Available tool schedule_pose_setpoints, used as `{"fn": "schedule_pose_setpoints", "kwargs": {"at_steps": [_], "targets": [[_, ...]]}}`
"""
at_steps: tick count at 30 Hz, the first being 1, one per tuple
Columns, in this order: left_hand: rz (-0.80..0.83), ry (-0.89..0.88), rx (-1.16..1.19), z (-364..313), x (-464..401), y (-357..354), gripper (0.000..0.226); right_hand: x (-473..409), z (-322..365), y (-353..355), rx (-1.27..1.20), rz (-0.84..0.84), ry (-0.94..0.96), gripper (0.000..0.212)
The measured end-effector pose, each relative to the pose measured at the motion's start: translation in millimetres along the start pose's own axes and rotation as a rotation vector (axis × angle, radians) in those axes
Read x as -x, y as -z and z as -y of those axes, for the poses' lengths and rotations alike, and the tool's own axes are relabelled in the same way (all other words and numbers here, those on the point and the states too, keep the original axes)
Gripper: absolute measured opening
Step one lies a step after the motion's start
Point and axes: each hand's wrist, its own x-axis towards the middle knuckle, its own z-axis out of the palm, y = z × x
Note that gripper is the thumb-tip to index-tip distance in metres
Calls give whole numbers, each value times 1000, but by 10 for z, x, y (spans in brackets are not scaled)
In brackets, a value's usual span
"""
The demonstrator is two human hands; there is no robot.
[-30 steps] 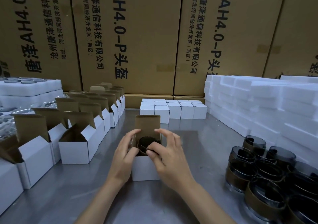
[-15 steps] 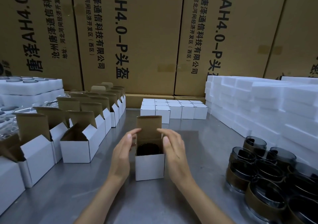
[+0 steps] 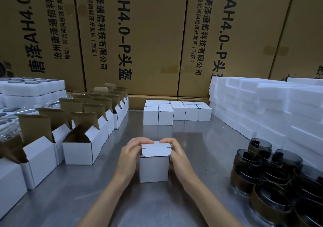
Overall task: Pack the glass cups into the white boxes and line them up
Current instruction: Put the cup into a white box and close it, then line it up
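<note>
Mid-task: left hand (image 3: 130, 155) and right hand (image 3: 177, 154) curl fingers round the white box (image 3: 154, 164) at frame centre, lid folded nearly shut; packed boxes (image 3: 176, 112) lined behind, glass cups (image 3: 272, 179) lower right remain unpacked

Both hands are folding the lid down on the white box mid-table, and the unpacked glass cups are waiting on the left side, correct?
Not quite. The head view shows the glass cups on the right; open boxes stand left. Both hands, left hand and right hand, do fold the white box lid.

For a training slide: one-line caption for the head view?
Both hands, left and right, fold the lid shut on a white box beside waiting glass cups.
</note>
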Motion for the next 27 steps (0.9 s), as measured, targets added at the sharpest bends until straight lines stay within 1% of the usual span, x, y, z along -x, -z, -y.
{"fn": "schedule_pose_setpoints", "kwargs": {"at_steps": [3, 6, 8, 11, 13, 15, 18, 19, 22, 23, 27], "targets": [[36, -24, 4, -5, 42, 16, 40, -17, -30, 52, -36, -26, 2, 26], [81, -106, -91, -11, 99, -14, 41, -12, -87, 67, -33, 7, 45, 22], [61, -136, -170, -4, 111, -42, 42, -8, -129, 56, -10, 33, 98, 31], [-2, -134, -170, -15, 97, -64, 23, -23, -137, 45, 11, 23, 184, 33], [-11, -133, -155, -18, 93, -60, 17, -33, -133, 42, 24, 4, 221, 34], [-9, -133, -146, -11, 96, -51, 19, -41, -148, 50, 25, 7, 229, 31], [6, -125, -146, -2, 110, -41, 37, -50, -184, 60, 10, 20, 224, 25], [13, -121, -157, -2, 112, -42, 39, -59, -196, 64, 13, 22, 224, 23], [13, -107, -183, 6, 110, -31, 27, -79, -209, 75, 16, 40, 223, 9], [12, -106, -181, 8, 108, -23, 24, -83, -215, 80, 28, 38, 231, 8], [-9, -87, -181, -8, 102, -6, 27, -58, -216, 67, 77, 9, 249, 24]]}}
